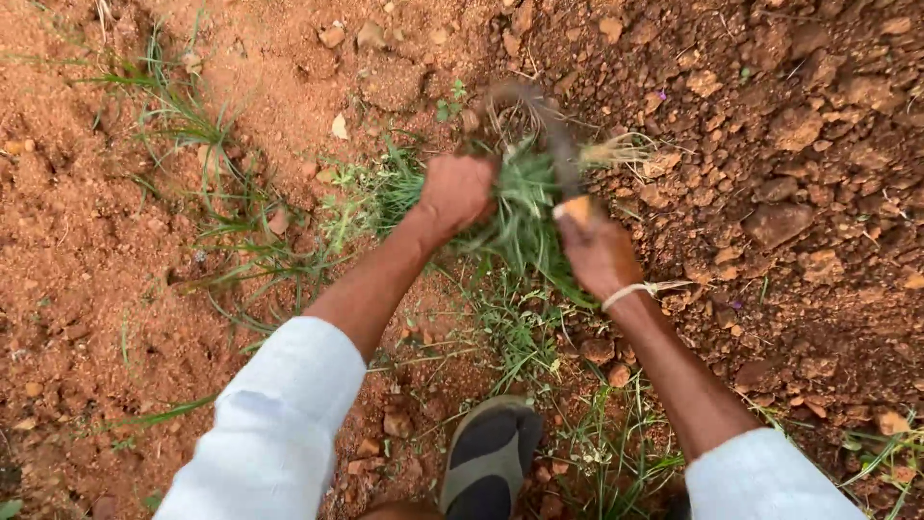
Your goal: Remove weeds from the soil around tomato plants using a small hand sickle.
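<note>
In the head view, near the upper middle of the frame, the left hand [456, 191] has its grip clamped on a tuft of green grass [525, 207] that stands in red, cloddy soil [789, 144], the arm reaching up from a white sleeve [279, 414] at the lower left. Just right of the tuft, the right hand [599, 255] is closed around the pale wooden handle of a sickle [553, 135], whose dark curved blade arcs over the grass. A thin pale band [630, 292] circles that wrist, and a sandalled foot [491, 457] shows at the bottom centre.

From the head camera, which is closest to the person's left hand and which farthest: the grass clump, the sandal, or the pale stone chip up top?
1. Grass clump: gripped in the left hand.
2. Pale stone chip: up and to the left on the red soil.
3. Sandal: bottom edge, between the arms.
</note>
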